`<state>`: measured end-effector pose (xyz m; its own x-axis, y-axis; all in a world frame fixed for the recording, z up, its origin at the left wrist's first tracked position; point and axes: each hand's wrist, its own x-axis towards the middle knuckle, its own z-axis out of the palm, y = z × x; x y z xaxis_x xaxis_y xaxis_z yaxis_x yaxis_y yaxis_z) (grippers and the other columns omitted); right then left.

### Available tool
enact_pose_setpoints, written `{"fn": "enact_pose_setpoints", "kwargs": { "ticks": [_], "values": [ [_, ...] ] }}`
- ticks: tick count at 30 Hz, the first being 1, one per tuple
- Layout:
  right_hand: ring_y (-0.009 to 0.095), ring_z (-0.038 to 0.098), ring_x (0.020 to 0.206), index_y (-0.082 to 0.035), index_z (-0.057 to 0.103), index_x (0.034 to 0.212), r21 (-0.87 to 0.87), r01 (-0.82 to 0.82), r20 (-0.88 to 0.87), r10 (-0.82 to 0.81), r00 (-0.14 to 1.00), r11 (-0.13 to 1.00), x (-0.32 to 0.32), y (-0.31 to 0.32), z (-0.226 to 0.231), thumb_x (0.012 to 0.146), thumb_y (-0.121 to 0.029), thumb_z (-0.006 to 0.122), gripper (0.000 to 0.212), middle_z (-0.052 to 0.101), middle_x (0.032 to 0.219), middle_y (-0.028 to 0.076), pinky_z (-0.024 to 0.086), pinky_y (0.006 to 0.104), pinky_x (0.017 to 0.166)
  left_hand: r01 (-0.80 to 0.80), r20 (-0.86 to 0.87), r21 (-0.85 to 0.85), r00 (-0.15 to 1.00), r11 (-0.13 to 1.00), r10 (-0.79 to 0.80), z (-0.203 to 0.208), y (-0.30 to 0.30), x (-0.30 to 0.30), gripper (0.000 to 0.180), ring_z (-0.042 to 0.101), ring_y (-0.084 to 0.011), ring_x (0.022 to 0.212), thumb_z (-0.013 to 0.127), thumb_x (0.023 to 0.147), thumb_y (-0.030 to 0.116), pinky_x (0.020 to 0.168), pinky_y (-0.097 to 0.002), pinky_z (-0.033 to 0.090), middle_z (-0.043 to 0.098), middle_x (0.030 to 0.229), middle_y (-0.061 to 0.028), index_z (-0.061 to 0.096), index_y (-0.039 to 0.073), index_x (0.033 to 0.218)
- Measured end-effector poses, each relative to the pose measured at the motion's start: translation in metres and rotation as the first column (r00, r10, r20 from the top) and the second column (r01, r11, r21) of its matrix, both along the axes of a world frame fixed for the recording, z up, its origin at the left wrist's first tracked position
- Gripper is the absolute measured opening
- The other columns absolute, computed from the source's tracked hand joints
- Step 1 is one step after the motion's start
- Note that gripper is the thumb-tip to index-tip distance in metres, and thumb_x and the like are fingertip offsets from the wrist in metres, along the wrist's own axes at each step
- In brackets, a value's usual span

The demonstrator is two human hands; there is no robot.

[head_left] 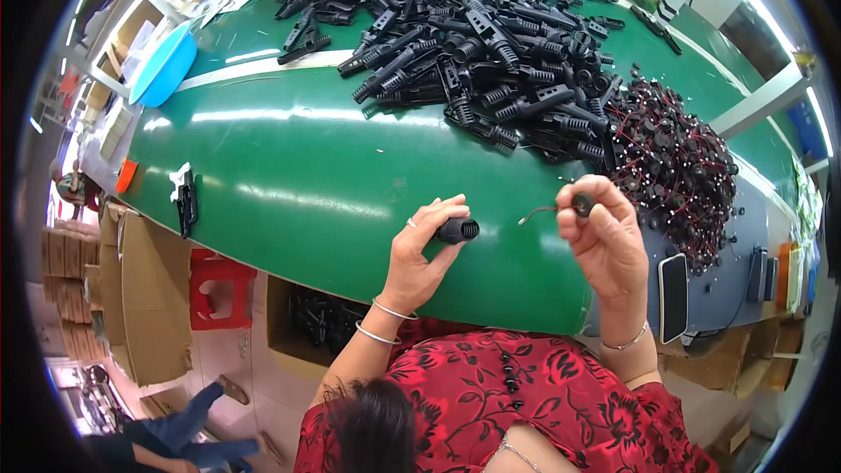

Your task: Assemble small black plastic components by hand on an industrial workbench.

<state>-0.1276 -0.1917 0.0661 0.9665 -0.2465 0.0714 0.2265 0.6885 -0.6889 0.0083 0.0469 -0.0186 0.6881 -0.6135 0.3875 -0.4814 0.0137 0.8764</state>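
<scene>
At the near edge of the green desk (298, 162): left hand (415, 256) clamped around a black, ribbed plastic tube (456, 230); right hand (613, 250), apart, pinching a dark, round disc (583, 203) with red wire (540, 210).

Garment (473, 385): one, red, woven or printed with black flowers, leaves and curling stems; lighter red highlights within the blooms; open neckline. Front trim (511, 377): a vertical row of small, dark, glossy ornaments. Sleeves (657, 412): two, short, same patterned cloth, leaving the forearms uncovered. Necklace (523, 457): one, fine chain, silver-toned. Bangles (377, 334): two, slim, silver-toned, set apart on the left wrist. Bracelet (626, 337): one, thin, silver-toned, right wrist. Ring (411, 222): one, narrow band, pale metal, left hand (420, 250). Right hand (609, 250): bare, ungloved. Hair (372, 429): dark, overlying the garment's left side.
</scene>
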Motion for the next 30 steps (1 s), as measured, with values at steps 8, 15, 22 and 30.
{"fn": "enact_pose_setpoints", "kwargs": {
  "ticks": [8,15,22,30],
  "values": [
    [0.026,0.076,0.104,0.006,0.061,0.129,-0.011,-0.155,0.107,0.155,0.982,0.988,0.024,0.05,0.016,0.103,-0.01,0.07,0.031,0.069,0.126,0.024,0.064,0.0382,0.091,0.086,-0.129,-0.157,0.986,0.984,-0.107,-0.005,0.014,0.006,0.044,0.057,-0.0356,0.147,0.078,0.091,-0.009,0.13,-0.0534,0.034,0.075,0.133,-0.0131,0.069,0.005,0.132],
    [0.028,0.075,0.104,0.006,0.063,0.129,-0.106,-0.194,0.15,0.208,0.967,0.975,0.042,0.059,0.0,0.103,-0.013,0.073,0.034,0.07,0.125,0.024,0.063,0.0397,0.089,0.079,-0.149,-0.22,0.982,0.972,-0.114,0.007,0.015,0.011,0.047,0.062,-0.036,0.144,0.076,0.086,-0.008,0.129,-0.0538,0.037,0.077,0.133,-0.0091,0.071,0.008,0.131],
    [0.027,0.075,0.105,0.004,0.064,0.129,-0.082,-0.231,0.116,0.239,0.964,0.969,0.048,0.061,-0.013,0.104,-0.014,0.073,0.032,0.07,0.125,0.022,0.063,0.0394,0.09,0.099,-0.1,-0.236,0.987,0.967,-0.126,0.01,0.012,0.013,0.047,0.063,-0.0367,0.142,0.077,0.087,-0.006,0.128,-0.0551,0.039,0.077,0.133,-0.0095,0.072,0.008,0.131],
    [0.025,0.075,0.107,0.003,0.064,0.129,-0.095,-0.206,0.1,0.215,0.971,0.974,0.048,0.058,-0.024,0.105,-0.014,0.074,0.031,0.071,0.125,0.021,0.062,0.0387,0.092,0.083,-0.043,-0.193,0.995,0.978,-0.093,0.015,0.01,0.014,0.049,0.065,-0.0355,0.139,0.079,0.085,-0.007,0.126,-0.0553,0.042,0.078,0.132,-0.0089,0.072,0.009,0.13]
  ]
}}
